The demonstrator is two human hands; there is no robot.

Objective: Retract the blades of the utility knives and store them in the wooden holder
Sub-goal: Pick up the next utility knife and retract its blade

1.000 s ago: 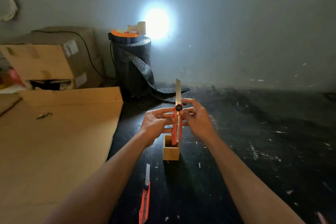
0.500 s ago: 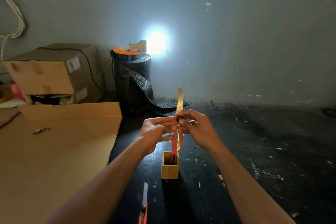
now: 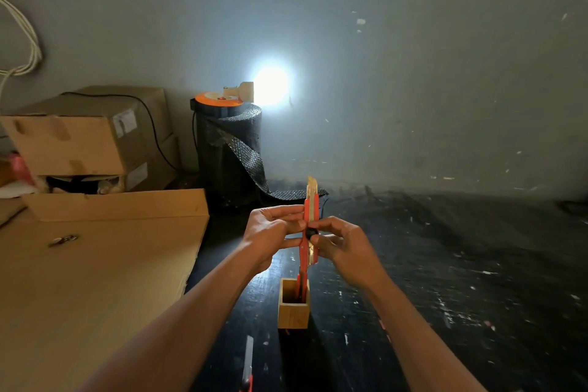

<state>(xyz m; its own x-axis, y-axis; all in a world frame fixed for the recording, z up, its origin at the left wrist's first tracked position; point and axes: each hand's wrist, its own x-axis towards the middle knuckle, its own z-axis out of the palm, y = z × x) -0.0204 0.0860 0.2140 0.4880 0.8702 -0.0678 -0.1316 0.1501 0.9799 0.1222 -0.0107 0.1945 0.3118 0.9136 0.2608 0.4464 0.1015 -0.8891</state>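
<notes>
Mouth of wooden holder [image 3: 293, 302] partly taken up by one red knife [image 3: 302, 288] standing at its right side; left part left open. Approach from above blocked by upright utility knife [image 3: 310, 226] pinched between both hands. Second knife [image 3: 247, 366] noted lying near holder's front. Dark worktop [image 3: 445, 264] to the right left unobstructed.

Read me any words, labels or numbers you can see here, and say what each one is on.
No text here can be read.
Upper cardboard box: white sticker, print too blurred.
Lower cardboard box: pale label, also unreadable.
Held orange utility knife: no legible marking.
Wooden holder: plain.
</notes>
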